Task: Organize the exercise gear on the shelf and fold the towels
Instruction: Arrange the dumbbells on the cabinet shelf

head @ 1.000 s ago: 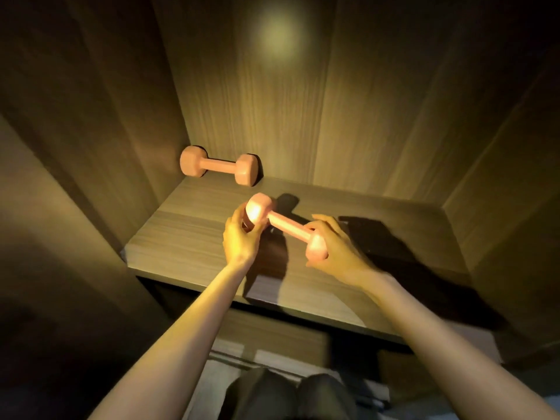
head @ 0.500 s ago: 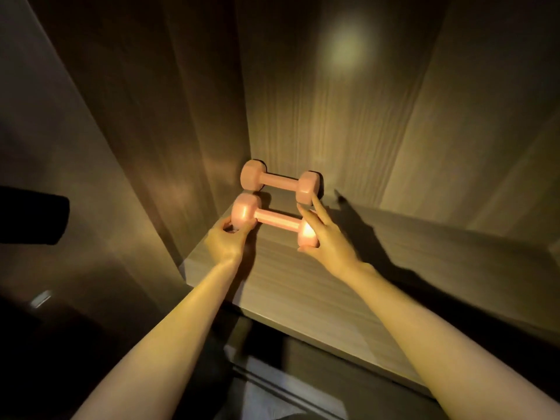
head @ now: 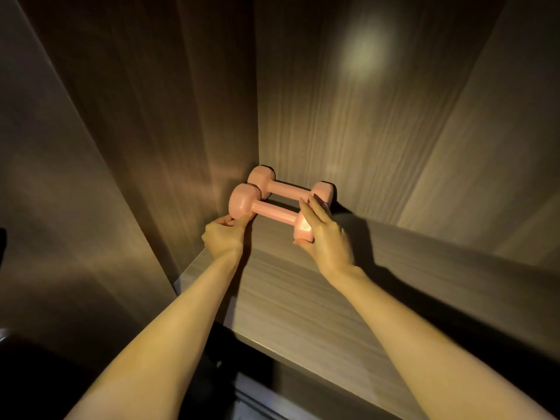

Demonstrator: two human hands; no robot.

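Left forearm (head: 169, 328) and right forearm (head: 424, 334) bare to the wrist; left hand (head: 222, 237) and right hand (head: 325, 237) bare, fingers slender

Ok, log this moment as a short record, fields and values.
place: shelf, back left corner
back dumbbell: pink, lying along the back wall
front dumbbell: pink, just in front of it, roughly parallel; whether they touch cannot be told
left hand: pinches the front dumbbell's left head, low down
right hand: holds its right head, fingers over the top, thumb beneath
towels: none in view
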